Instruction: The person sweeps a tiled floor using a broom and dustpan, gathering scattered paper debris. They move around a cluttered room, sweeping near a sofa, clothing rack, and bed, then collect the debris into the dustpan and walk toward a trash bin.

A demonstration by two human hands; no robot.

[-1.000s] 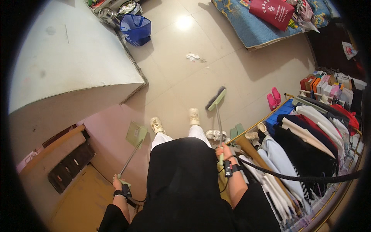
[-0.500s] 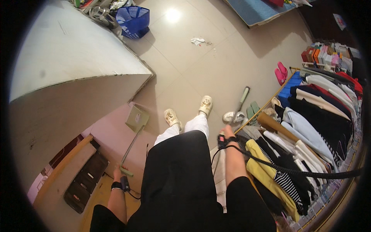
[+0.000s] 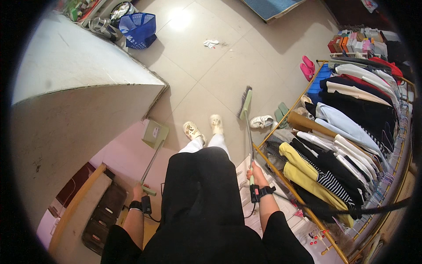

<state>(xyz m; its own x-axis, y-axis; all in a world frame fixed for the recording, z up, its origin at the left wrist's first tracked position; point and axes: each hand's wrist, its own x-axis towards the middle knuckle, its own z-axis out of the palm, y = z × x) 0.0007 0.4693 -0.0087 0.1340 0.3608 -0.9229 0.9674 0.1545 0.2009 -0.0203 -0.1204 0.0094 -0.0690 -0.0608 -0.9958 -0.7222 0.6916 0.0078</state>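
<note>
My left hand (image 3: 138,192) is closed around the green grip of a long-handled dustpan (image 3: 154,133), whose pale green pan hangs ahead of it beside the wall corner. On the right, my right hand (image 3: 258,174) grasps the handle of a broom (image 3: 247,104). The broom's light green head with dark bristles points away from me, to the right of my feet. Farther ahead on the tiles lies a crumpled white tissue (image 3: 211,43), with small dark debris beside it. Both wrists carry black straps with small devices and cables.
A low white partition (image 3: 83,66) rises on the left. A clothes rack (image 3: 288,112) full of garments lines the right, with white shoes (image 3: 262,121) and pink slippers (image 3: 307,67) near it. A blue bag (image 3: 138,31) stands at far left, a blue mat (image 3: 272,8) at the far edge.
The broom has swung round so its bristled head shows and its handle reaches my right hand. My view and feet have shifted slightly; the dustpan stays in my left hand.
</note>
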